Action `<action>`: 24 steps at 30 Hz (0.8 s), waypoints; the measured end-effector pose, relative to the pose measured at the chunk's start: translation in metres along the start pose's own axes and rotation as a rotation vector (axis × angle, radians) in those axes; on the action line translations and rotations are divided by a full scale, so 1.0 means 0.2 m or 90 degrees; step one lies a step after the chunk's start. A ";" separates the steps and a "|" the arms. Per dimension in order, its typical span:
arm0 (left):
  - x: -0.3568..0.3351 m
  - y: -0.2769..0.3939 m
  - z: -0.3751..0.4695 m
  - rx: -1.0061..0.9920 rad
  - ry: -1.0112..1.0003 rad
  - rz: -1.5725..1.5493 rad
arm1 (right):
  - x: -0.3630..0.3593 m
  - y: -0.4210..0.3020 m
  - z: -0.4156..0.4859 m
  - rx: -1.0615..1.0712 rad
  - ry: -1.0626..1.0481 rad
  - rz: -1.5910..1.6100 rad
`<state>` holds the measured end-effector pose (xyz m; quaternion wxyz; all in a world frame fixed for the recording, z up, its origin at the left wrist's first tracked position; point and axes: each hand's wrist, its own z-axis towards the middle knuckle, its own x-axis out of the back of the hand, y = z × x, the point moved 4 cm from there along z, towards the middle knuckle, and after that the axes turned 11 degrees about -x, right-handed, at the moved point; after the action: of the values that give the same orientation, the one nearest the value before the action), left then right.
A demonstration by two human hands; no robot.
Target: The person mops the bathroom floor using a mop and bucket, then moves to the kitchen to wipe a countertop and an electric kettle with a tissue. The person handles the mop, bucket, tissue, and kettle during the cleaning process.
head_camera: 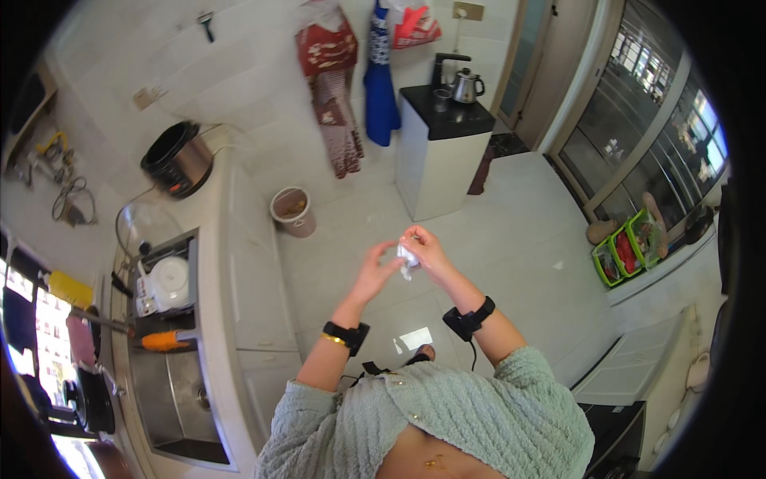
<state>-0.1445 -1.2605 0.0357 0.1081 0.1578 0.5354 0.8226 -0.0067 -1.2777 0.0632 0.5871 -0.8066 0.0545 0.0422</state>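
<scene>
Both my hands are raised in front of my body, over the tiled floor. Fingers of my right hand are closed on a crumpled white tissue or cloth, whose lower end hangs down. At its left side is my left hand, fingers apart and curved toward the white piece; whether its fingertips touch it I cannot tell. A black strap with a small box sits on each forearm.
On my left, a counter holds a steel sink, a dish rack with white dishes and a rice cooker. Ahead are a waste bin and a cabinet with a kettle. Green baskets stand right.
</scene>
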 end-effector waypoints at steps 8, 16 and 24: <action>-0.84 -0.04 0.49 0.080 -0.115 -0.175 | 0.92 -0.16 -0.02 -0.039 0.142 -0.007; -0.96 -0.35 1.02 0.062 -0.042 -0.120 | 1.20 -0.21 0.48 0.016 0.078 0.101; -0.90 -0.61 1.77 0.040 -0.066 -0.203 | 1.40 -0.43 1.23 -0.061 0.150 0.261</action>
<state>0.1567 -0.9748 0.0311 0.2595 0.1161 0.5729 0.7687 0.2808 -1.0289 0.0315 0.5169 -0.8048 0.2835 0.0687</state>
